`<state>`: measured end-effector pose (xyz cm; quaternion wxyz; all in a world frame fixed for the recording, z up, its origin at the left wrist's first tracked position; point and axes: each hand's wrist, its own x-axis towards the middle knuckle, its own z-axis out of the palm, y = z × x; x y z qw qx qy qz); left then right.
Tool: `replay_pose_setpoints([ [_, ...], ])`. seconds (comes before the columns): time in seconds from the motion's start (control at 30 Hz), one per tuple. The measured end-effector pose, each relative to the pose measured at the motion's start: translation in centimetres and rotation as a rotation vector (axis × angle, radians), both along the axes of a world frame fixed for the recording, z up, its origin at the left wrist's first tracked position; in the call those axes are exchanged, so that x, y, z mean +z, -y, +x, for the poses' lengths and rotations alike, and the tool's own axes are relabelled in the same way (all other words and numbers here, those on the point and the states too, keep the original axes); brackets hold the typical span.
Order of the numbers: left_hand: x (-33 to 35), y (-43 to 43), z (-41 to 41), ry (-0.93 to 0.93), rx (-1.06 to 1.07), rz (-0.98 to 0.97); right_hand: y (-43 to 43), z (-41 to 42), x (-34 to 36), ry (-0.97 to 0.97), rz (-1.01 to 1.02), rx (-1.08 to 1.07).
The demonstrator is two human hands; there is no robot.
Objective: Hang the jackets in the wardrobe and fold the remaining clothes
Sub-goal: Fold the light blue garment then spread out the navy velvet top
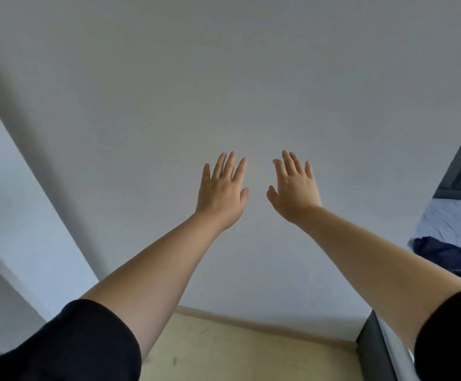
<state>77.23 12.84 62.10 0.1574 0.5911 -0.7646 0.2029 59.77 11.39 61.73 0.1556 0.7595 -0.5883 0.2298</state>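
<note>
1. Dead centre, against the plain pale grey-white wall [223, 78], both bare hands are up, backs to the camera, side by side and not touching.
2. Left hand [222, 188] has straight, slightly spread fingers and holds nothing; right hand [292, 188] mirrors it, fingers extended, thumb out, equally empty.
3. Both forearms stretch forward from short black sleeves [67, 345], converging toward twelve o'clock.
4. Over at four o'clock, a crumpled dark navy garment [449, 259] lies on the pale blue rumpled bedding [454, 218] of a dark grey-framed bed; whether it is a jacket I cannot tell.
5. No wardrobe shows anywhere; beige flooring [237, 350] sits at six o'clock.
6. My read: nothing is in hand yet, so picking up comes next. To do it well, turn toward four o'clock, take the navy piece by collar or shoulders with both hands, and shake it flat before deciding hanger or fold.
</note>
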Motion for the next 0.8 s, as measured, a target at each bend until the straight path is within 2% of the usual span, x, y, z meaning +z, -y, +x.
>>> replay_pose_setpoints([
  [0.27, -4.0, 12.5, -12.3, -0.07, -0.171, 0.044, 8.8, -12.4, -3.1, -0.08, 0.049, -0.13],
  [0.5, -8.1, 17.8, -19.5, -0.09, -0.275, 0.035, 13.1, -19.7, -5.9, -0.14, 0.054, -0.161],
  [0.63, -10.9, 19.4, -21.2, -0.139, -0.241, 0.071, 15.1, -22.2, -8.6, -0.165, 0.056, -0.183],
  [0.8, -16.0, 19.9, -23.2, -0.203, -0.126, 0.115, 17.6, -24.7, -13.9, -0.265, 0.071, -0.006],
])
